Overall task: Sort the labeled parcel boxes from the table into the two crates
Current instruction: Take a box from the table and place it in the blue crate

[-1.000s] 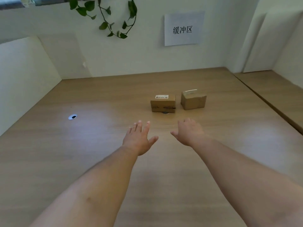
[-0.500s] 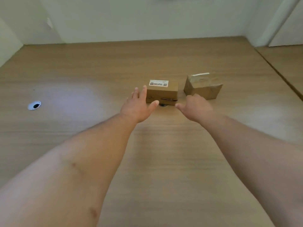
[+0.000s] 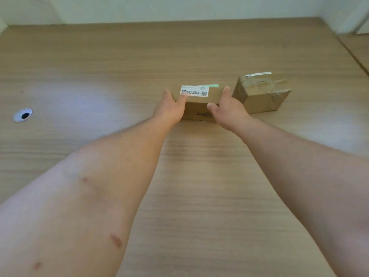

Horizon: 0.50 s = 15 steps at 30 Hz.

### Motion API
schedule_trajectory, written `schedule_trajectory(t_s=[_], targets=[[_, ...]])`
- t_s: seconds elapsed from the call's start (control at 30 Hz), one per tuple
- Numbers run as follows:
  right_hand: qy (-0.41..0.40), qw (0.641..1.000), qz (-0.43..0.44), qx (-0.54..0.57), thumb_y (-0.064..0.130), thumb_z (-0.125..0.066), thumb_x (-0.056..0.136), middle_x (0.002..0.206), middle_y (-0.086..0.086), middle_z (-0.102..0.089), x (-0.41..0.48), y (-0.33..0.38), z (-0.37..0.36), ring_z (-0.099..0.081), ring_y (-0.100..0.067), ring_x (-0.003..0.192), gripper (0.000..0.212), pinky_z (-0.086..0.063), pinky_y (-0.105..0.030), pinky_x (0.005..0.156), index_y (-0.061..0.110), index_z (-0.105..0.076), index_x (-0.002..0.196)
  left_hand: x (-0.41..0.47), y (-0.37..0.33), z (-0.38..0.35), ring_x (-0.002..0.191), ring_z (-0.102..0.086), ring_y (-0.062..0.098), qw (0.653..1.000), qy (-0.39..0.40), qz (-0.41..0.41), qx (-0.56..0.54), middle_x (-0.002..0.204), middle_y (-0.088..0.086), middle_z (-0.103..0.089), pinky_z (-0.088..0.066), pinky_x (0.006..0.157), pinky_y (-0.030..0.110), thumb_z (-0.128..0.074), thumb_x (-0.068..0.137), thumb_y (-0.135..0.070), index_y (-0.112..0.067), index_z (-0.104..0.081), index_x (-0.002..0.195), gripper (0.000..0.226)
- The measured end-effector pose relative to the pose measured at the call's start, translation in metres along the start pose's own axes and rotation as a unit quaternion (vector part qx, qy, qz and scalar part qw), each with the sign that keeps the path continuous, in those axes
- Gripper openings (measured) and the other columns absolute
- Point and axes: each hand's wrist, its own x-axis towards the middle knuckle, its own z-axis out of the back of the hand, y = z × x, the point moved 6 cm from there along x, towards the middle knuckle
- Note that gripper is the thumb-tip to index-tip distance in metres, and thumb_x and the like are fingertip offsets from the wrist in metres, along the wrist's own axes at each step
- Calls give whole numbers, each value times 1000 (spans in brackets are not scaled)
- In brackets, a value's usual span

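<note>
In the head view, I am watching both hands closing on the labelled box (image 3: 215, 95), which is sitting on the worktop (image 3: 199, 176) a little right of centre. A second ago the hands were hovering spread and well short of it; half a second ago they were just reaching its near edge. Now the left hand (image 3: 169, 108) is clasping the box's left end, with its thumb lying over the top edge and touching the corner of the white label (image 3: 194, 90). The right hand (image 3: 227, 110) is clasping the right end, with one finger running up that end and its thumb pressing the front face. The rest of the fingers are hiding behind the box, so I cannot tell how far round they are curling.

The box is still resting on the worktop, not yet lifting, as far as I can tell. The second box (image 3: 261, 94), taped and creased, is standing just beside it on the right, close to the right hand's knuckles. A cable hole (image 3: 23, 114) is showing far left.

I am judging that the grasp is just forming, so lifting comes next. Neither crate is in view, so the destination is remaining open.
</note>
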Motion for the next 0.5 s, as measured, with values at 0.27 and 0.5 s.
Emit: schedule_trajectory(t_s=[0.27,0.5], targets=[[29,999,15,28,36,-45,99,149,-19,-35,-81,-7,-7,-36,-35,135,76,-32,-38,104,4,0,152,-78,28,11,121,-50,32,998,-17,56,-9,137,16,-50,-41,96,34,-41,99,-37,-7,-43,138,49],[46,998,11,49,38,-40,100,150,-17,-35,-174,-4,-17,-36,-37,134,72,-33,-40,103,7,-2,152,-181,76,25,94,-49,25,991,-44,99,-84,124,11,-55,-39,77,30,-46,97,-35,-11,-41,128,39]])
